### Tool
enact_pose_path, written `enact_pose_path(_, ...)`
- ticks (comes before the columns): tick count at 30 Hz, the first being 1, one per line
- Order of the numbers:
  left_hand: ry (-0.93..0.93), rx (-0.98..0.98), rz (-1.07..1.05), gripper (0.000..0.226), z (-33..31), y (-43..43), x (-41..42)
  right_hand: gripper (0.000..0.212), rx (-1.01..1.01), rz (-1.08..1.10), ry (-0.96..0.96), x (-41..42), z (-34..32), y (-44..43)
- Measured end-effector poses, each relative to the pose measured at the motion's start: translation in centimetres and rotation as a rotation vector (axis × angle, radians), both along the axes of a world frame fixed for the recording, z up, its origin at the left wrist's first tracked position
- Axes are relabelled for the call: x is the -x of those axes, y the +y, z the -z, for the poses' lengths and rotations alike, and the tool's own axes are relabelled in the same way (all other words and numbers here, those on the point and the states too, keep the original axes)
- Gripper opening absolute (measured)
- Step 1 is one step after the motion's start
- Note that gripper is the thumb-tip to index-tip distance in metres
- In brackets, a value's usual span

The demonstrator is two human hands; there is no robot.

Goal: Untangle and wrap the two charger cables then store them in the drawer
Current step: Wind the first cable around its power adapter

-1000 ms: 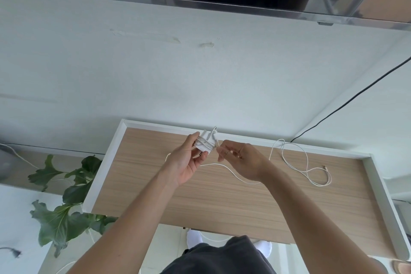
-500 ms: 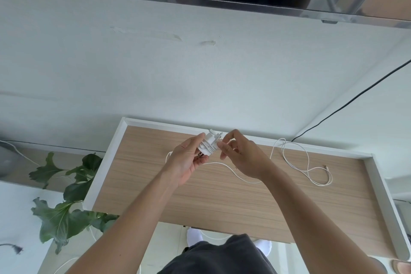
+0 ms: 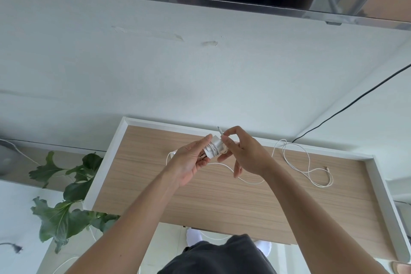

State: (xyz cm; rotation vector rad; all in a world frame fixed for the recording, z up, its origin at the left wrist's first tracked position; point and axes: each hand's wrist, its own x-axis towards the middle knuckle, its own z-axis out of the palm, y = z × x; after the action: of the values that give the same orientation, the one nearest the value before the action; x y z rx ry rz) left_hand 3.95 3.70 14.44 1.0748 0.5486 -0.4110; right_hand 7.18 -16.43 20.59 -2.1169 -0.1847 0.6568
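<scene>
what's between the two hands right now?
Head view: the white charger brick with cable wound around it, held by the left hand and pinched at its free end by the right hand.

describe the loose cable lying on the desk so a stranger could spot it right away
Find the wood-grain desk top with the white raised rim. To the right of the two hands, a thin white charger cable lies in open loops on the wood. Unlike the cable wound round the white charger block held in the hands, it is unwrapped.
</scene>
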Motion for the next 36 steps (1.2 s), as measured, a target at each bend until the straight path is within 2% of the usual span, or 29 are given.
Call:
enact_pose_path(6, -0.013, -0.079, -0.008, 0.053, 0.5, 0.0, -0.1, 0.013, -0.041, 0.090, 0.071, -0.5, 0.6, 0.2)
enact_pose_path(12, 0.008, -0.068, -0.062, 0.053, 1.1, -0.2, 0.3, 0.009, 0.069, 0.113, -0.087, -1.2, 2.1, -0.1)
enact_pose_path(18, 0.017, -0.021, -0.098, 0.044, 1.0, -0.8, 0.6, 0.013, 0.054, 0.149, 0.006, -0.9, 2.1, 0.5)
enact_pose_path(22, 0.006, 0.021, -0.124, 0.050, 1.1, -1.0, 0.9, 0.014, 0.011, 0.199, 0.039, -0.6, 1.8, 0.5)
enact_pose_path(25, 0.005, 0.064, -0.119, 0.045, 1.0, -0.9, 1.1, 0.014, -0.024, 0.220, 0.054, -0.7, 1.8, 0.6)
enact_pose_path(27, 0.009, 0.061, -0.106, 0.042, 1.0, -1.0, 1.1, 0.012, -0.012, 0.222, 0.024, -0.8, 2.3, 0.7)
enact_pose_path(30, 0.025, 0.030, -0.116, 0.037, 1.0, -0.9, 1.0, 0.010, 0.113, 0.202, -0.094, -0.9, 2.7, 0.7)
enact_pose_path(36, 0.069, 0.007, -0.130, 0.043, 1.1, -1.1, 0.9, 0.008, 0.100, 0.194, -0.111, -0.6, 2.6, 1.1)
